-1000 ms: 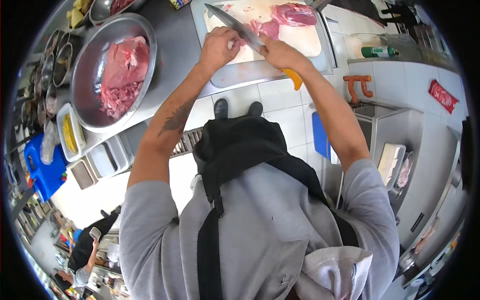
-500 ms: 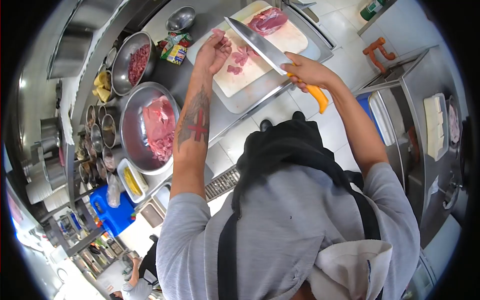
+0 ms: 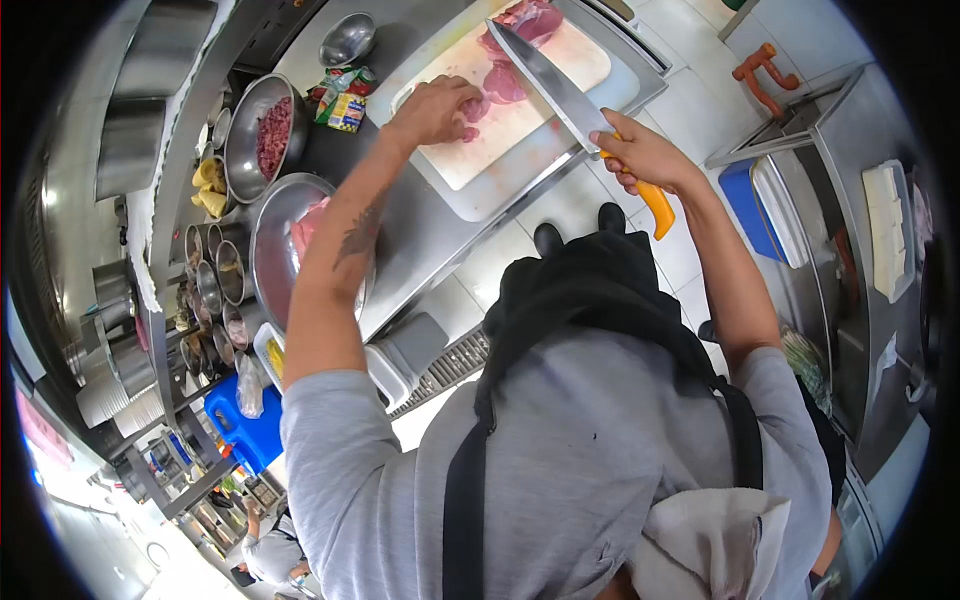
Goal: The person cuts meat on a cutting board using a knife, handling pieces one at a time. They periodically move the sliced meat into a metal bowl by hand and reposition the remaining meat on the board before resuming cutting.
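You seem mid-cutting: right grip [image 3: 643,158] wrapped around the chef's knife [image 3: 550,86], left grip [image 3: 437,111] curled at meat pieces [image 3: 470,133] on the cutting board [image 3: 462,168], pinch unclear. Another cut needs clear fingers.

The large piece of meat [image 3: 538,22] is cut off by the top edge and partly covered by the knife blade [image 3: 552,85]. Whatever lies under the left grip [image 3: 440,108] is hidden by its fingers. The big bowl [image 3: 268,240] and the tray [image 3: 262,343] of yellow food are partly blocked by the left arm [image 3: 338,240]. The print on the yellow packet [image 3: 347,113] is too small to be read.
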